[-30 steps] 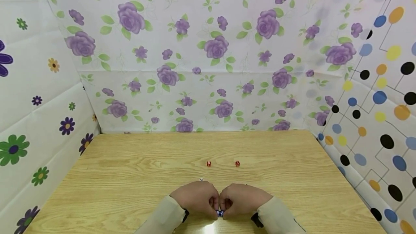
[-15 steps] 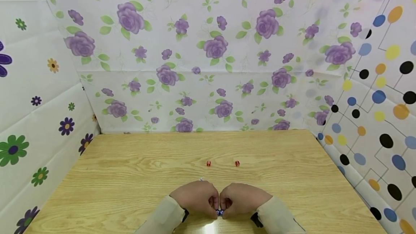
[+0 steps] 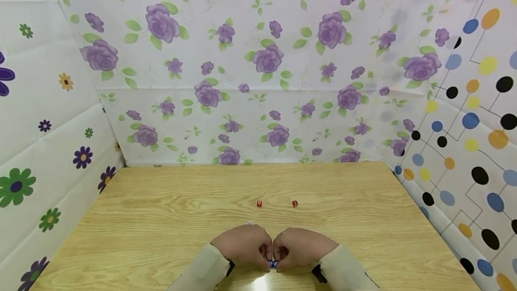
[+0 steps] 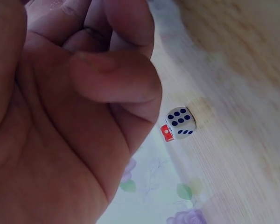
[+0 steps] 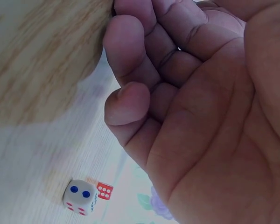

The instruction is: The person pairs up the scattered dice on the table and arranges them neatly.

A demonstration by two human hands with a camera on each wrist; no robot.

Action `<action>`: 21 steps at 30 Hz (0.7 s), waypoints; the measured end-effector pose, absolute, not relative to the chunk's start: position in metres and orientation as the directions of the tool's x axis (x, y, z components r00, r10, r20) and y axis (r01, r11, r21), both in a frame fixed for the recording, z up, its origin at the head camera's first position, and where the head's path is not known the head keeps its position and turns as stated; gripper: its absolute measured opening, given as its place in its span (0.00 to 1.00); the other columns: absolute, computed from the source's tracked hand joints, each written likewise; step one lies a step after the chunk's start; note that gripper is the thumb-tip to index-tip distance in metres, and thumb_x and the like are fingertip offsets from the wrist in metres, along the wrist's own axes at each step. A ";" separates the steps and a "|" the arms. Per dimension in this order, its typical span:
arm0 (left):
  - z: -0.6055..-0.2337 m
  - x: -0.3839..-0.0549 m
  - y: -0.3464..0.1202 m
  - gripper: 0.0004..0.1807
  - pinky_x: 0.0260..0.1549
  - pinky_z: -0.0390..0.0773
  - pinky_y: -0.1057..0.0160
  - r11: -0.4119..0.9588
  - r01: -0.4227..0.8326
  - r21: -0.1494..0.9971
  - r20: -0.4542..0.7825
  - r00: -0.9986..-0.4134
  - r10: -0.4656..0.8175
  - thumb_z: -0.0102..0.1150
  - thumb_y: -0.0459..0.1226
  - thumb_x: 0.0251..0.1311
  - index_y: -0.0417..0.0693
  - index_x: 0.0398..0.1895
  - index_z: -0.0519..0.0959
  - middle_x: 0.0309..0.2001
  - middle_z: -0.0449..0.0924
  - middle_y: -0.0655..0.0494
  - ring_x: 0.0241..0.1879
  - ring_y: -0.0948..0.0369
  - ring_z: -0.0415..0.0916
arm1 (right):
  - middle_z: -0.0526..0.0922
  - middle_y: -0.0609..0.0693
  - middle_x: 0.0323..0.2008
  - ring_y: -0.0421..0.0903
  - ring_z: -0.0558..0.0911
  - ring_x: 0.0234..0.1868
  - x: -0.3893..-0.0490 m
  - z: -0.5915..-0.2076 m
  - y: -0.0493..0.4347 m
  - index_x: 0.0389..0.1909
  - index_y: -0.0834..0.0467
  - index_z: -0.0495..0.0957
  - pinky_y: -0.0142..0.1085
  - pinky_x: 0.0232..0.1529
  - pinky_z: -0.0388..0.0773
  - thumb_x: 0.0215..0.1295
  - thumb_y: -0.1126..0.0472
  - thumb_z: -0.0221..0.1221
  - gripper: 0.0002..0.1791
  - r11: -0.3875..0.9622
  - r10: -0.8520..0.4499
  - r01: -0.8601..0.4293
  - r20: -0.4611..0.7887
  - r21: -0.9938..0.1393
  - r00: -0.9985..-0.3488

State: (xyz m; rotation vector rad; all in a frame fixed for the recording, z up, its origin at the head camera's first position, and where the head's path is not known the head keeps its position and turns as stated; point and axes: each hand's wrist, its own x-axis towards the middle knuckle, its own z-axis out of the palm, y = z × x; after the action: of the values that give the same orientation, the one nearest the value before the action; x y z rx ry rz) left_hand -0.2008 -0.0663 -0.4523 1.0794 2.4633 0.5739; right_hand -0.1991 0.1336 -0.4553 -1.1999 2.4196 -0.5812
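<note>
Blue dice (image 3: 271,264) snug between left hand (image 3: 245,246) and right hand (image 3: 304,247)

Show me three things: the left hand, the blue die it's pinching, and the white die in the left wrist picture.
Left hand (image 3: 243,244): head view, on the back of the hand.
Blue die (image 3: 271,264): head view, on its exposed side.
White die (image 4: 180,121): left wrist view, on its six-pip face.

The left hand (image 3: 243,247) and right hand (image 3: 305,247) sit side by side low on the table (image 3: 161,214), with a left front die (image 3: 271,264) and right front die (image 3: 276,264) together between their fingertips. Just beyond each hand lies a left middle die (image 4: 181,123) and a right middle die (image 5: 79,197); behind those, well apart, a left back die (image 3: 259,204) and a right back die (image 3: 295,203). A cloth (image 3: 238,80) hangs behind the table.
</note>
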 end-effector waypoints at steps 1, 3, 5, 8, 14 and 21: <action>-0.452 -0.201 -0.066 0.08 0.20 0.72 0.73 0.619 0.595 0.512 -0.185 -0.628 0.756 0.72 0.44 0.46 0.62 0.21 0.79 0.19 0.75 0.74 0.19 0.75 0.70 | 0.74 0.32 0.21 0.27 0.68 0.20 -0.199 -0.455 0.134 0.23 0.46 0.76 0.23 0.23 0.70 0.54 0.55 0.68 0.09 0.549 -0.813 -0.657 -0.148 -0.517 -0.563; -0.452 -0.201 -0.066 0.08 0.21 0.72 0.73 0.619 0.597 0.511 -0.184 -0.627 0.757 0.72 0.44 0.46 0.62 0.21 0.79 0.19 0.75 0.74 0.19 0.75 0.70 | 0.74 0.32 0.22 0.27 0.69 0.21 -0.199 -0.455 0.134 0.24 0.46 0.76 0.23 0.23 0.70 0.54 0.55 0.68 0.09 0.543 -0.817 -0.660 -0.146 -0.519 -0.558; -0.452 -0.201 -0.066 0.08 0.21 0.72 0.73 0.617 0.600 0.509 -0.182 -0.626 0.758 0.73 0.45 0.45 0.62 0.21 0.79 0.20 0.75 0.75 0.20 0.75 0.70 | 0.74 0.32 0.22 0.27 0.69 0.21 -0.200 -0.455 0.134 0.24 0.45 0.77 0.24 0.23 0.71 0.54 0.55 0.68 0.08 0.538 -0.820 -0.662 -0.144 -0.521 -0.553; -0.451 -0.201 -0.066 0.09 0.21 0.72 0.74 0.613 0.617 0.494 -0.171 -0.622 0.764 0.73 0.46 0.45 0.63 0.21 0.80 0.20 0.75 0.75 0.20 0.75 0.70 | 0.75 0.32 0.22 0.27 0.69 0.21 -0.201 -0.456 0.134 0.25 0.45 0.77 0.24 0.23 0.71 0.54 0.54 0.68 0.08 0.537 -0.822 -0.666 -0.141 -0.518 -0.553; -0.451 -0.200 -0.066 0.09 0.22 0.71 0.74 0.613 0.632 0.475 -0.159 -0.623 0.766 0.73 0.47 0.44 0.63 0.22 0.80 0.20 0.74 0.76 0.21 0.76 0.70 | 0.74 0.31 0.22 0.27 0.69 0.21 -0.202 -0.458 0.136 0.24 0.44 0.76 0.23 0.24 0.70 0.54 0.53 0.68 0.09 0.538 -0.822 -0.680 -0.135 -0.498 -0.553; -0.451 -0.201 -0.067 0.09 0.22 0.71 0.73 0.612 0.622 0.488 -0.164 -0.624 0.764 0.73 0.46 0.44 0.63 0.22 0.80 0.21 0.75 0.76 0.20 0.75 0.70 | 0.74 0.31 0.22 0.27 0.69 0.21 -0.203 -0.459 0.136 0.24 0.44 0.77 0.23 0.23 0.70 0.54 0.53 0.68 0.08 0.524 -0.830 -0.682 -0.129 -0.510 -0.542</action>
State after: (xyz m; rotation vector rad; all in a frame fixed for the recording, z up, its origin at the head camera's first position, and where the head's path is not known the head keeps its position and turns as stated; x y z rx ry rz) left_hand -0.2009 -0.0669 -0.4514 1.1132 2.4832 0.5545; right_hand -0.2034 0.1358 -0.4590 -1.2500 2.4106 -0.5769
